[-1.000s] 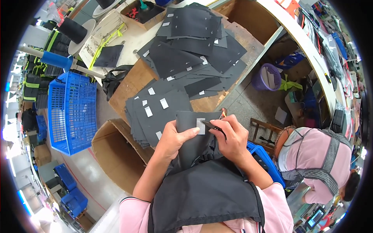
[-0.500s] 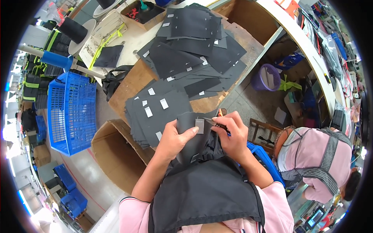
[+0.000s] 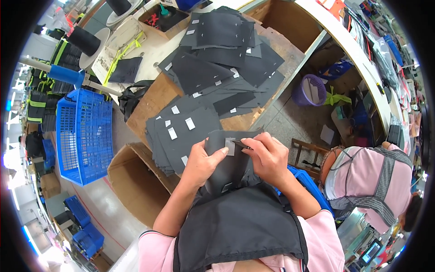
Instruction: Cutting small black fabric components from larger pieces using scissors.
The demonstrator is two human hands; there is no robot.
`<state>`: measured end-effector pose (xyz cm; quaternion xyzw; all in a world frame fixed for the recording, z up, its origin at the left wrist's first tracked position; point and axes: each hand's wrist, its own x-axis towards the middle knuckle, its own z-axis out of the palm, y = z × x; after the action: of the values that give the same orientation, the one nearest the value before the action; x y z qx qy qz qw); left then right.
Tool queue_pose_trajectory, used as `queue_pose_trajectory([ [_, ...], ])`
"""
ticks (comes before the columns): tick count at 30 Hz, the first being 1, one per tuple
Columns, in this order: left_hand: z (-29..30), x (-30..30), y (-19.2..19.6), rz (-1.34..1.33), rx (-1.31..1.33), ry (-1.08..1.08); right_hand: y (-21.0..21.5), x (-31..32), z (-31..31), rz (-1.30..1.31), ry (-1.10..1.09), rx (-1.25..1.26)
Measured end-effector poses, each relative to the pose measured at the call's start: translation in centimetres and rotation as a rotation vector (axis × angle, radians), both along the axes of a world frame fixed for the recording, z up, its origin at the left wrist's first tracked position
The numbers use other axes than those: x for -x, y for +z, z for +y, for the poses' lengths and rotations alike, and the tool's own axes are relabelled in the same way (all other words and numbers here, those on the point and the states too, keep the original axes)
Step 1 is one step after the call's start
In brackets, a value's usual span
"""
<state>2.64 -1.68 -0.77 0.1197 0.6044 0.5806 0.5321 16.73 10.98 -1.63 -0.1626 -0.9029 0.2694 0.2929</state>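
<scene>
My left hand grips a dark grey fabric piece in front of my apron, its thumb pressed beside a pale grey label. Opposite it, my right hand is closed around thread snips, mostly hidden by the fingers. Their pointed dark tips lie at the label's upper edge. The fabric's upper right corner stretches towards the right hand's fingertips. Just beyond my hands, a stack of similar grey pieces with white labels lies on a brown board.
Further back is a heap of dark pieces. A cardboard box and a blue plastic crate stand to the left. At the right are a purple basket, a blue bin and a bent-over person in pink.
The snips have turned in my right hand, showing less of their blades and handles, with tips now over the label's top. The fabric's upper right corner is drawn out to the right.
</scene>
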Motion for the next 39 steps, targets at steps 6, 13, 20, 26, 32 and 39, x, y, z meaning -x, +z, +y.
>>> queue_pose_trajectory([
  [6,-0.1,-0.1,-2.3,0.127,-0.013,0.039,1.4,0.4,2.9,-0.005,-0.148,0.449],
  [13,0.1,0.1,-0.5,0.016,-0.116,-0.149,0.1,-0.4,3.8,-0.232,0.230,1.185],
  [20,0.4,0.0,-0.4,-0.185,0.083,0.056,-0.7,-0.4,0.0,0.046,-0.119,0.464],
  [26,0.3,-0.4,-0.4,-0.059,0.024,0.024,-0.5,-1.2,-0.1,-0.071,-0.011,0.149],
  [32,0.2,-0.1,-0.3,-0.055,0.013,-0.036,-0.9,-0.3,0.9,-0.004,0.094,0.126],
  [39,0.3,0.1,-0.5,-0.078,0.048,0.004,-1.3,-0.3,0.6,0.090,0.018,0.140],
])
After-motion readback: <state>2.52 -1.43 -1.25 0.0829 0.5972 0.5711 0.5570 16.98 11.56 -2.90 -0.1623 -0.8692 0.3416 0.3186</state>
